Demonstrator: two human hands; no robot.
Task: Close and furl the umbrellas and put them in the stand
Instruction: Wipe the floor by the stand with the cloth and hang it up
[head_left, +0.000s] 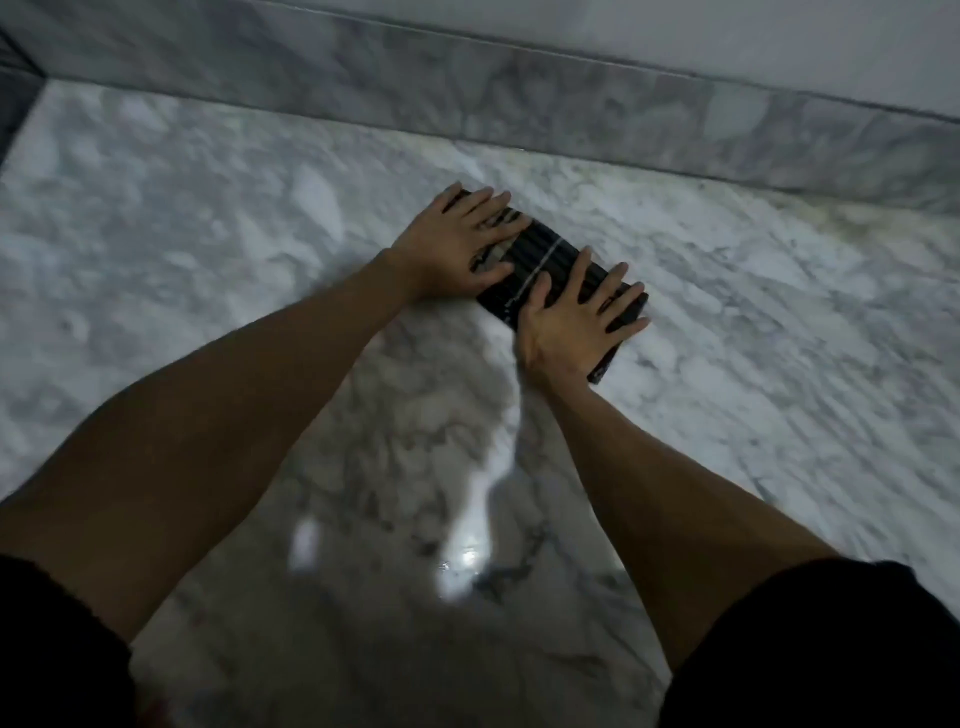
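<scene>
A short black folded umbrella (540, 262) lies on the marble floor, slanting from upper left to lower right, with a thin pale band across its pleated middle. My left hand (457, 241) lies flat on its upper left end, fingers spread and straight. My right hand (576, 317) presses flat on its lower right part, fingers spread too. Both hands cover much of the umbrella. No stand is in view.
White and grey marble floor (260, 234) stretches all around. A grey marble skirting (571, 98) runs along the wall just beyond the umbrella. A dark corner edge (15, 98) shows at the far left. A bright glare spot sits on the floor near me.
</scene>
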